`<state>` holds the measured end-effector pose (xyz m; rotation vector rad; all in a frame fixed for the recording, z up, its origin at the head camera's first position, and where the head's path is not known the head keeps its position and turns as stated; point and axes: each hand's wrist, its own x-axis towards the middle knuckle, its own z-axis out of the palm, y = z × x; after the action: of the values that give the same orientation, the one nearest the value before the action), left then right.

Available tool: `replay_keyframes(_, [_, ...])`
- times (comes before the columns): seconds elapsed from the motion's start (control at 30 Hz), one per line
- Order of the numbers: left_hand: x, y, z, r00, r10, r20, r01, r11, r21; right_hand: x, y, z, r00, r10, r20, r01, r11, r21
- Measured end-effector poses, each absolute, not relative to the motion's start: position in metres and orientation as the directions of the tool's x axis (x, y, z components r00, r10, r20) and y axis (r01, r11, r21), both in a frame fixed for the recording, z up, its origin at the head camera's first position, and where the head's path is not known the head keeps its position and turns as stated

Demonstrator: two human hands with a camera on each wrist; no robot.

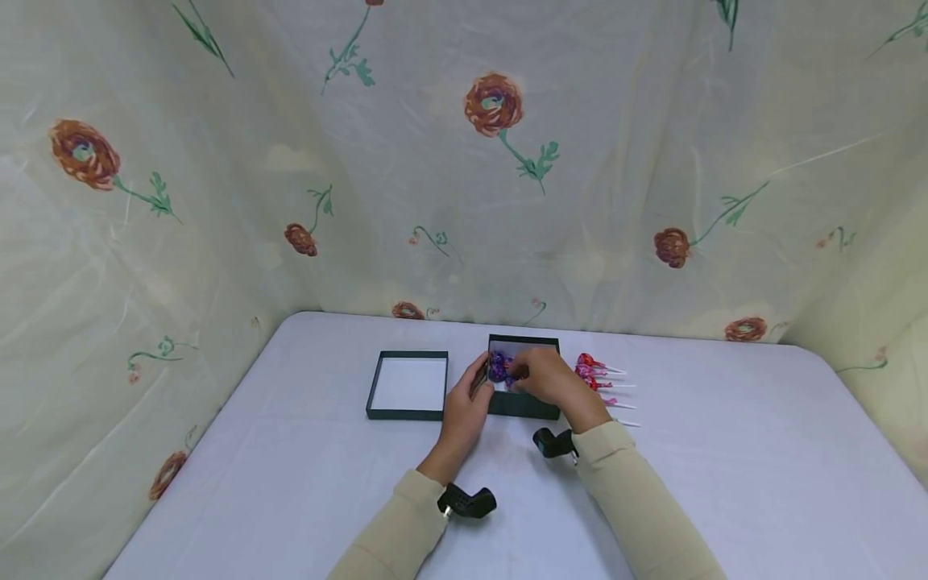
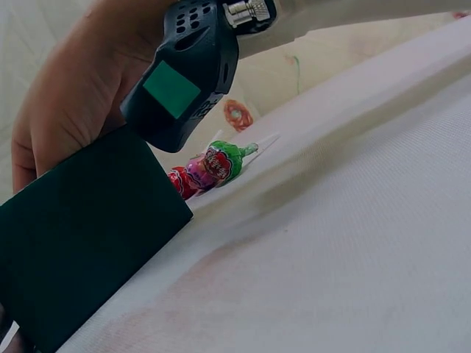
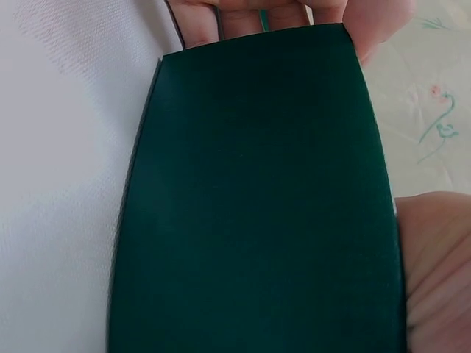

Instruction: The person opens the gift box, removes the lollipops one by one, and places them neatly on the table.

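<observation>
A dark green box (image 1: 524,404) with a white inside stands on the table; purple-wrapped lollipops (image 1: 499,366) lie in its left part. My left hand (image 1: 467,411) grips the box's left side, its fingers (image 3: 243,22) bent around that end in the right wrist view. The right hand (image 1: 547,377) reaches over the front wall into the box, fingers bent down at the purple lollipops. Whether it pinches one cannot be seen, since the box wall covers its fingertips in both wrist views. In the left wrist view, the right hand (image 2: 73,95) is behind the wall.
Right of the box lies a column of lollipops (image 1: 590,370), red and pink, sticks pointing right. A green-wrapped lollipop (image 2: 227,160) shows in the left wrist view. The lid (image 1: 408,415), white inside, lies left of the box. A flowered curtain (image 1: 580,225) hangs behind the white table (image 1: 304,451).
</observation>
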<state>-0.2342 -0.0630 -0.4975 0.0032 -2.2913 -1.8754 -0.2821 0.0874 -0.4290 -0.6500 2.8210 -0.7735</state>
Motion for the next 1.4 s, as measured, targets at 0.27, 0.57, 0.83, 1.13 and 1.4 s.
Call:
replay_keyframes(0.27, [-0.234,-0.062,-0.496,-0.983,-0.12,0.137,0.108,0.221,0.969,-0.281,0.085,-0.425,-0.9,-0.43,-0.066,-0.345,0.799,-0.492])
replay_keyframes(0.57, [-0.234,-0.062,-0.496,-0.984,-0.124,0.13,0.099,0.23,0.968,-0.282,0.082,-0.423,-0.911,-0.391,-0.129,-0.294,0.838,-0.459])
replay_keyframes(0.83, [-0.234,-0.062,-0.496,-0.985,-0.12,0.124,0.096,0.217,0.972,-0.282,0.078,-0.42,-0.92,-0.365,-0.146,-0.272,0.859,-0.433])
replay_keyframes(1.13, [-0.234,-0.062,-0.495,-0.987,-0.115,0.114,0.087,0.221,0.972,-0.281,0.081,-0.424,-0.919,-0.376,-0.118,-0.282,0.837,-0.468])
replay_keyframes(1.4, [-0.233,-0.062,-0.496,-0.984,-0.117,0.132,0.102,0.231,0.968,-0.277,0.09,-0.43,-0.906,-0.423,0.004,-0.359,0.765,-0.535])
